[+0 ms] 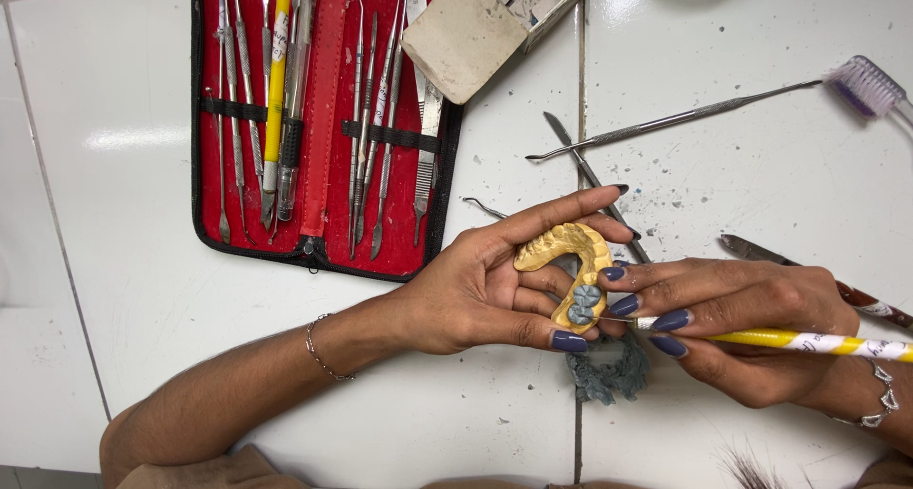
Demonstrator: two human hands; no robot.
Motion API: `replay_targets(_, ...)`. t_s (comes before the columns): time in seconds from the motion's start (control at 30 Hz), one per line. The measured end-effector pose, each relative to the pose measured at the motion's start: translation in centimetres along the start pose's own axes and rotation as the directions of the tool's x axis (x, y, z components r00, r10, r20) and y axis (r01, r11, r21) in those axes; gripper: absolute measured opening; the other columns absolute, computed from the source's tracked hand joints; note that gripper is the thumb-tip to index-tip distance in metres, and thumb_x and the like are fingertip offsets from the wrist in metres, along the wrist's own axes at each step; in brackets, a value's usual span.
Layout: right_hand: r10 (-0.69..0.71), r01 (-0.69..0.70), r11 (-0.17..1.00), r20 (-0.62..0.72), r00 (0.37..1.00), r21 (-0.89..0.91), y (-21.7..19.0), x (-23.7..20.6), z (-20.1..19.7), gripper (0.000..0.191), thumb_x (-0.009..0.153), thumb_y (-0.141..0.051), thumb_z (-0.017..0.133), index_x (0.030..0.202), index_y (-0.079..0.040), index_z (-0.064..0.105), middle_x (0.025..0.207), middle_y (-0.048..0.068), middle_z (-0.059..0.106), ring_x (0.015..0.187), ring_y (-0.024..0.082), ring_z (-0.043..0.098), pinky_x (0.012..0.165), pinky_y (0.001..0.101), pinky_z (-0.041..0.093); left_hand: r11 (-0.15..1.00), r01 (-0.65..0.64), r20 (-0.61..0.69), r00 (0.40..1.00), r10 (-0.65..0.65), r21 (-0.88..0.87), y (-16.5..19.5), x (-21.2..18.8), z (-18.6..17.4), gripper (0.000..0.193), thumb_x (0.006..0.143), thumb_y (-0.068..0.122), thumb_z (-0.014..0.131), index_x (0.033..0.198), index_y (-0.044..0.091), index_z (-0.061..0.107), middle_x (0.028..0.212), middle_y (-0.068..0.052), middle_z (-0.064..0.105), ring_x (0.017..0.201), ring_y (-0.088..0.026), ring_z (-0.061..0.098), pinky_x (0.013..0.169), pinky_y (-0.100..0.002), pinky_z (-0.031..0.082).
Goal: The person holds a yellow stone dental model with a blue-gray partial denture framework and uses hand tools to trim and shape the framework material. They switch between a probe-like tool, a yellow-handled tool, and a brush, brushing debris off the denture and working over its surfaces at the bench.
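Left hand (495,289) lies palm up, fingers curled in a grip; right hand (742,322) pinches, fingers bent.

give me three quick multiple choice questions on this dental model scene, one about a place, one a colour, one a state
1. Where is the red tool case?
A. upper left of the hands
B. under the right hand
C. on the floor

2. What colour is the dental model?
A. white
B. yellow
C. green

3. What is the left hand doing?
A. resting empty
B. gripping the toothbrush
C. holding the model

Key: 1 A, it lies open beyond the left wrist. 2 B, with a grey-blue patch. 3 C, while the right hand holds a yellow-handled tool against it.
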State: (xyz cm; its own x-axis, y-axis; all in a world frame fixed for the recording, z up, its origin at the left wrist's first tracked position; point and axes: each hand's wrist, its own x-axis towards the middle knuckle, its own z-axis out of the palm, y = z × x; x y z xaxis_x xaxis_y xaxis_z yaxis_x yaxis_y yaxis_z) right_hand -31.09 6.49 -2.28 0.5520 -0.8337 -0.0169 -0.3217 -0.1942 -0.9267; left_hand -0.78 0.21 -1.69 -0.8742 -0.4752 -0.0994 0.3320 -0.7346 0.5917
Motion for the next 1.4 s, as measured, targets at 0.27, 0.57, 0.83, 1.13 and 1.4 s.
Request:
replay_targets(0.27,-0.098,0.097,0.994,-0.02,0.995,-0.044,-0.3,0.0,0.2,0.004,0.081,-0.011,0.077,0.078,-0.012,0.074,0.11,0.007,0.078,0.116,0.032,0.074,0.099,0.0414,0.066,0.999,-0.017,-0.013,1.0,0.017,0.035,-0.1,0.0,0.1,0.102,0.093,-0.011,0.072,0.172,0.008,0.012,0.162,-0.018,0.035,0.124,-0.024,0.064,0.107,-0.032,0.061)
replay_targets(0.57,-0.239,0.25,0.96,-0.092,0.967,0.124,-0.1,0.4,0.2,0.023,0.084,-0.008,0.075,0.099,-0.01,0.059,0.116,0.01,0.073,0.115,0.036,0.073,0.101,0.0499,0.066,0.996,-0.033,-0.026,0.999,0.035,0.088,0.0,0.1,0.1,0.103,0.092,-0.012,0.073,0.173,0.007,0.013,0.161,-0.019,0.037,0.123,-0.022,0.065,0.106,-0.031,0.063)
replay_targets(0.83,-0.275,0.278,0.959,-0.051,0.96,0.051,1.1,-0.6,0.2,0.028,0.077,-0.006,0.081,0.098,-0.018,0.066,0.12,0.01,0.071,0.116,0.041,0.071,0.096,0.0444,0.068,0.996,-0.028,-0.028,0.999,0.031,0.086,0.2,0.0,0.1,0.1,0.091,-0.015,0.073,0.17,0.007,0.016,0.158,-0.018,0.038,0.116,-0.017,0.065,0.106,-0.028,0.062)
replay_targets(1.13,-0.331,0.336,0.938,-0.069,0.941,0.087,1.3,-0.2,0.3,0.039,0.08,-0.007,0.082,0.108,-0.013,0.056,0.12,0.012,0.069,0.113,0.041,0.072,0.093,0.0465,0.064,0.997,-0.03,-0.033,0.999,0.032,0.076,0.2,0.1,0.0,0.098,0.091,-0.015,0.073,0.168,0.006,0.016,0.157,-0.017,0.039,0.119,-0.017,0.066,0.107,-0.028,0.062)
replay_targets(1.4,-0.294,0.293,0.956,0.015,0.956,0.009,1.9,-1.1,-0.1,0.035,0.074,-0.009,0.085,0.101,-0.016,0.064,0.119,0.013,0.07,0.114,0.043,0.071,0.092,0.0458,0.065,0.997,-0.032,-0.025,0.999,0.034,0.067,0.3,0.0,-0.1,0.097,0.092,-0.014,0.072,0.168,0.005,0.016,0.155,-0.017,0.039,0.119,-0.016,0.065,0.107,-0.028,0.062)
